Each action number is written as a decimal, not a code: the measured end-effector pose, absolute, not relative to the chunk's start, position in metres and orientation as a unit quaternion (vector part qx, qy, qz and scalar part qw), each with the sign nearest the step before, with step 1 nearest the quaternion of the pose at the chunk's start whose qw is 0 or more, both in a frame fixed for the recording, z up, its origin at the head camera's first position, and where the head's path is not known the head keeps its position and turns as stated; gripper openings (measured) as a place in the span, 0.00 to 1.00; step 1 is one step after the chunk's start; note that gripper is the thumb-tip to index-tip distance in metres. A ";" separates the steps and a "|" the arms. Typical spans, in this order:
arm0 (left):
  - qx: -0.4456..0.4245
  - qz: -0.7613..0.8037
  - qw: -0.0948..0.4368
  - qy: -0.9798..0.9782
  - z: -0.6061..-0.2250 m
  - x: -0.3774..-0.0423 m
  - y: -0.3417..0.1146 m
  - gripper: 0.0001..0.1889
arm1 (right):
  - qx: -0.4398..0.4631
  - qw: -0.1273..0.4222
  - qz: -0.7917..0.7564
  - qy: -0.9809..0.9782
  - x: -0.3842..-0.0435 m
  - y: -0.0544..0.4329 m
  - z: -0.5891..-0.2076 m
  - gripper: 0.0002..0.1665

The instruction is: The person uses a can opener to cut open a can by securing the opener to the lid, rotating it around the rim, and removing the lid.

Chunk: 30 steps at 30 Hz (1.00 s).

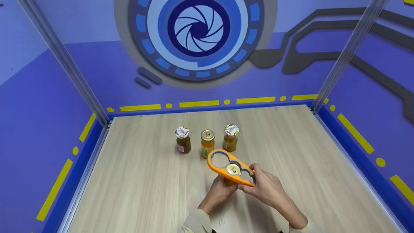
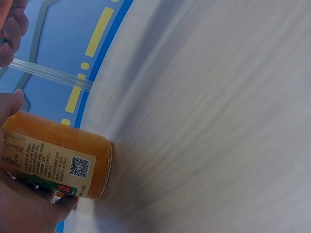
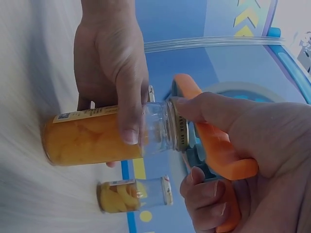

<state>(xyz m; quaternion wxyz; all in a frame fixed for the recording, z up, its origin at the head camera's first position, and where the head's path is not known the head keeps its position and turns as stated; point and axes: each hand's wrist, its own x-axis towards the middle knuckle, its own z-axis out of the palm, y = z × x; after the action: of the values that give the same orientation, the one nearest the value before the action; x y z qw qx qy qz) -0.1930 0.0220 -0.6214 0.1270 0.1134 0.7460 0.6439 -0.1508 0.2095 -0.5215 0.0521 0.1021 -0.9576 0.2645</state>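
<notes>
My left hand (image 1: pixel 220 189) grips a glass jar of orange fruit (image 3: pixel 92 141) round its body, upright and close over the table. A printed label with a square code wraps the jar (image 2: pixel 53 155) in the left wrist view. My right hand (image 1: pixel 266 187) holds an orange jar opener (image 1: pixel 241 182) with grey scalloped inner edges, fingers curled round its near end. The opener lies over the jar's gold lid (image 1: pixel 233 169), which shows through its middle opening. In the right wrist view, my right thumb (image 3: pixel 209 107) reaches the lid's edge.
Three more jars stand in a row beyond my hands: a dark-filled jar (image 1: pixel 183 145) with a patterned lid, a gold-lidded orange jar (image 1: pixel 207 144), and a yellow-filled jar (image 1: pixel 230 144) with a patterned lid. Blue-purple walls (image 1: pixel 90 64) enclose the wooden table (image 1: pixel 139 181) at the back and sides.
</notes>
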 end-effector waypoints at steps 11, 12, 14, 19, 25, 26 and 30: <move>0.113 0.637 0.124 0.752 -0.621 -0.193 0.022 0.41 | 0.103 0.038 0.222 -0.969 -0.151 0.203 -0.519 0.39; 0.114 0.637 0.122 0.752 -0.621 -0.193 0.022 0.41 | 0.103 0.041 0.215 -0.970 -0.150 0.202 -0.518 0.40; 0.117 0.636 0.116 0.753 -0.621 -0.193 0.023 0.40 | 0.108 0.051 0.198 -0.973 -0.149 0.200 -0.516 0.40; 0.122 0.631 0.095 0.760 -0.622 -0.188 0.027 0.37 | 0.102 0.055 0.178 -0.977 -0.146 0.192 -0.517 0.42; 0.116 0.629 0.062 0.766 -0.623 -0.182 0.032 0.39 | 0.066 0.066 0.176 -0.980 -0.142 0.182 -0.523 0.44; 0.115 0.628 0.055 0.767 -0.624 -0.182 0.034 0.38 | 0.064 0.080 0.168 -0.981 -0.142 0.180 -0.525 0.45; 0.101 0.625 0.031 0.773 -0.625 -0.181 0.040 0.34 | 0.051 0.124 0.122 -0.983 -0.139 0.175 -0.532 0.50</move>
<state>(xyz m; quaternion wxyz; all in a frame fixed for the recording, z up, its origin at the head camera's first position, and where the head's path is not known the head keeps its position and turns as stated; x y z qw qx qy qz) -0.1810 0.0402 -0.6254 0.0310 0.1011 0.7734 0.6251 -0.1394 0.1746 -0.5323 0.1242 0.0507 -0.9834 0.1221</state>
